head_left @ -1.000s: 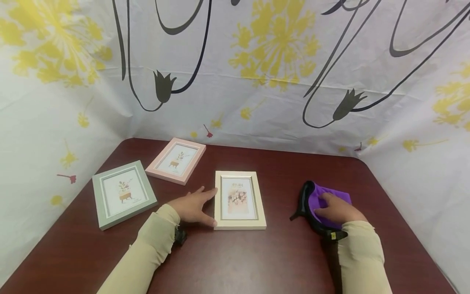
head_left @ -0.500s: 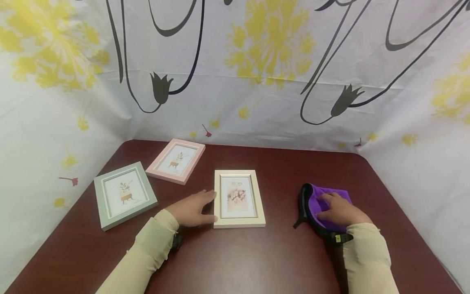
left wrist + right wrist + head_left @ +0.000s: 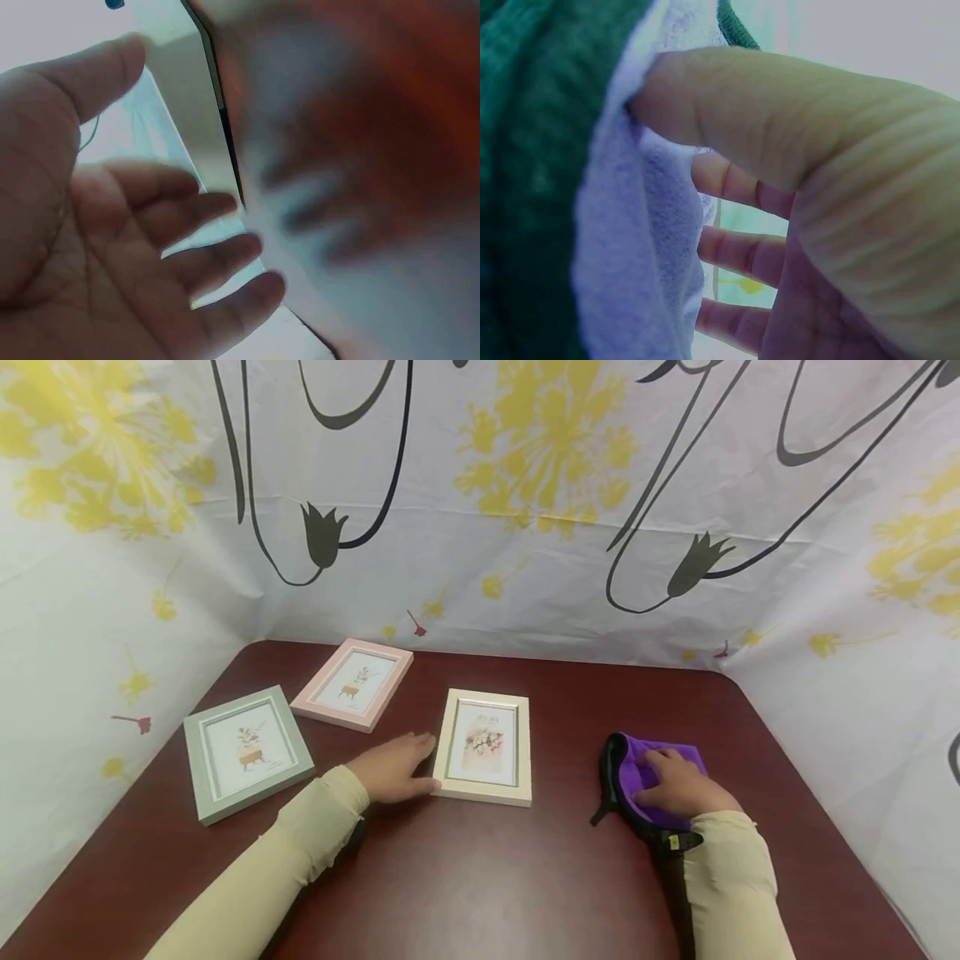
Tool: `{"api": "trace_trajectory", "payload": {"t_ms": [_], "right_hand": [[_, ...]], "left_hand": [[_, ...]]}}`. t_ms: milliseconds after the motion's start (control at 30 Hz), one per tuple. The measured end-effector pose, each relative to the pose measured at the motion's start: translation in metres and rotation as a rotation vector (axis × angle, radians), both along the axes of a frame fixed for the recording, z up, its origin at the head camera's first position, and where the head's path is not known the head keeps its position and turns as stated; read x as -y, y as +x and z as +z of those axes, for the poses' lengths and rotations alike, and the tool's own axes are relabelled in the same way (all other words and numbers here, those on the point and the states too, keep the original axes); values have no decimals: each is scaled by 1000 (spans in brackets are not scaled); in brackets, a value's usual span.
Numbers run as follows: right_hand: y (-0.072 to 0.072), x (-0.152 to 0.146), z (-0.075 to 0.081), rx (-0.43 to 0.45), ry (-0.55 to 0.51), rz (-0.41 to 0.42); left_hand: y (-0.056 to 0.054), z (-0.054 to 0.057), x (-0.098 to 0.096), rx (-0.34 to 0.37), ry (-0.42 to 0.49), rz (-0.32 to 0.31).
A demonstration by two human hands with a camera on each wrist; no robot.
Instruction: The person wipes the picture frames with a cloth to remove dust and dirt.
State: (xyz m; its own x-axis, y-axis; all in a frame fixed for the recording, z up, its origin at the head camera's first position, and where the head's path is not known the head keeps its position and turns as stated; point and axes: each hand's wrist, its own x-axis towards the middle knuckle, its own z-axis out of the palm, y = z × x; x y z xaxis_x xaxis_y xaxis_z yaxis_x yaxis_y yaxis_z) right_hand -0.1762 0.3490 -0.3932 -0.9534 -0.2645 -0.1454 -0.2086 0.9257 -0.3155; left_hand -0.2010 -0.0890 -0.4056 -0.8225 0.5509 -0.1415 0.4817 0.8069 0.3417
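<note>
In the head view my left hand (image 3: 393, 768) is at the left side of a cream picture frame (image 3: 444, 743) with a flower print. Its thumb and forefinger touch the frame's edge, fingers nearly straight; the left wrist view shows the palm and relaxed fingers (image 3: 225, 262) beside the frame's edge. My right hand (image 3: 678, 785) holds a purple cloth (image 3: 637, 752) with a thick black border (image 3: 609, 768) and a short black tab. In the right wrist view the thumb (image 3: 675, 97) presses into the cloth's fold, and several fingertips lie against its far side.
A green picture frame (image 3: 195, 760) and a pink one (image 3: 330, 717) lie on the left of the dark red table (image 3: 480, 877). A white patterned sheet (image 3: 420, 568) closes off the back and sides.
The cream frame has turned slightly clockwise and shifted a little away from me, with my left hand following at its edge. The right hand stays on the purple cloth.
</note>
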Motion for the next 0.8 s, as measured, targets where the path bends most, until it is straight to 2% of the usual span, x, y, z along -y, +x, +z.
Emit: {"api": "trace_trajectory", "payload": {"t_ms": [200, 267, 367, 533, 633, 800], "right_hand": [[0, 1, 0, 13, 1, -19], [-1, 1, 0, 14, -1, -21], [0, 1, -1, 17, -7, -23], [0, 2, -1, 15, -2, -31], [-2, 5, 1, 11, -6, -30], [-4, 7, 3, 12, -5, -35]], "left_hand": [[-27, 1, -24, -12, -29, -36], [-34, 3, -39, -19, -40, -35], [-49, 1, -65, -39, -47, -22], [-73, -4, -107, -24, -18, 18], [-78, -4, -126, -9, 0, 56], [-77, -2, -146, 9, 39, 111]]}}
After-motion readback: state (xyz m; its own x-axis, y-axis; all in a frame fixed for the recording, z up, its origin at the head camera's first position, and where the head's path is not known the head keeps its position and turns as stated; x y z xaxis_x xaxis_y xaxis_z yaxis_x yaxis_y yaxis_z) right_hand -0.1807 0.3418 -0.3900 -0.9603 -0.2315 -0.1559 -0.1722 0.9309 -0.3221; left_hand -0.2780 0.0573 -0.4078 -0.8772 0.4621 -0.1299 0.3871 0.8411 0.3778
